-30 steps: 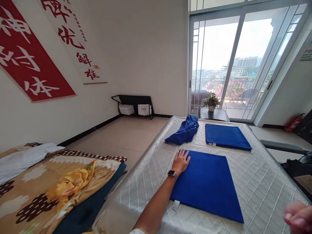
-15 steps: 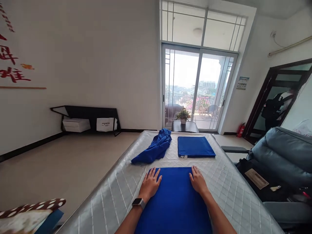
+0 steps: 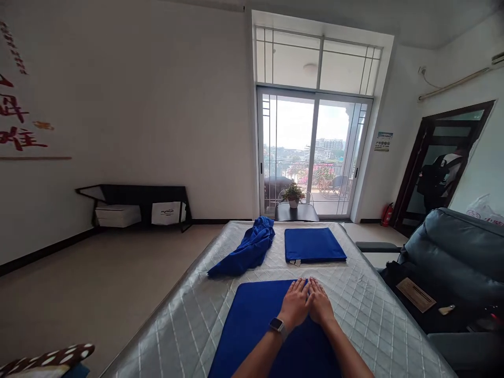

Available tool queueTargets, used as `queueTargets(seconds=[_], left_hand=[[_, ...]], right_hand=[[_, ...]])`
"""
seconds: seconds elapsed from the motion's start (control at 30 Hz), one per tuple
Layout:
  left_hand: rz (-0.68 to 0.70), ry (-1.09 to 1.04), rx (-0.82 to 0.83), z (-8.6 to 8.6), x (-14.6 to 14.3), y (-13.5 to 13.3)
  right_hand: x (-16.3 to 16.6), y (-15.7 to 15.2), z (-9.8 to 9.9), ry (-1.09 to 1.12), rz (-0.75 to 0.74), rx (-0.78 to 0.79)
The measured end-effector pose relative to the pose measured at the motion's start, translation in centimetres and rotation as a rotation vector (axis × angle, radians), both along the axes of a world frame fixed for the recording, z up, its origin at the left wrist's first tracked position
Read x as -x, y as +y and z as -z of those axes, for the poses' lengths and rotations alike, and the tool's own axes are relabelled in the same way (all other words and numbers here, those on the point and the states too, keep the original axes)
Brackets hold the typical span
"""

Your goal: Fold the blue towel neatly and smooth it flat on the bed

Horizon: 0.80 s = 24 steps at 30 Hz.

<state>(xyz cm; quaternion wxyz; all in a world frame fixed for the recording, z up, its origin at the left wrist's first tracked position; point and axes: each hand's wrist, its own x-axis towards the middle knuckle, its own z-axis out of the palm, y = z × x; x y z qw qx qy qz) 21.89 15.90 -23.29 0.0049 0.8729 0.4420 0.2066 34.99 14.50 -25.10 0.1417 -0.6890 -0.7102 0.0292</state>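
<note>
A flat blue folded cloth lies lengthwise on the silver quilted mattress. My left hand, with a watch at its wrist, rests flat on the cloth near its far right corner, fingers stretched out. Beside it my right hand also lies flat, at the cloth's right edge, and the two hands touch or nearly touch. Neither hand grips anything. Beyond them sit a neatly folded blue cloth with a small white tag and, to its left, a crumpled blue cloth.
A dark padded armchair with items on its seat stands to the right of the mattress. A potted plant is on a chair past the far end. A black rack with white boxes stands along the wall. A person appears at the dark door.
My left hand has slid right across the cloth, from its left side to beside my right hand. My right hand stays near the right edge. The view has tilted up slightly.
</note>
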Motion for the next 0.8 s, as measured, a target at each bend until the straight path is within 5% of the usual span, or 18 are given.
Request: queueTargets(seconds=[0.1,0.2,0.57,0.7,0.8], left_hand=[[0.038,-0.007,0.022,0.8,-3.5,-0.3],[-0.009,-0.011,0.051,1.9,-2.7,0.0],[-0.432,-0.057,0.131,1.7,15.9,1.7],[-0.457,-0.158,0.099,-1.2,17.9,0.1],[-0.407,-0.294,0.011,-6.8,17.6,-3.7]], right_hand=[[-0.4,-0.1,0.2,-0.016,-0.024,0.021],[-0.4,0.2,0.4,-0.015,-0.010,0.026],[0.0,1.0,0.5,0.017,0.044,0.039],[0.1,1.0,0.4,0.009,0.040,0.029],[0.1,1.1,0.3,0.001,0.039,0.013]])
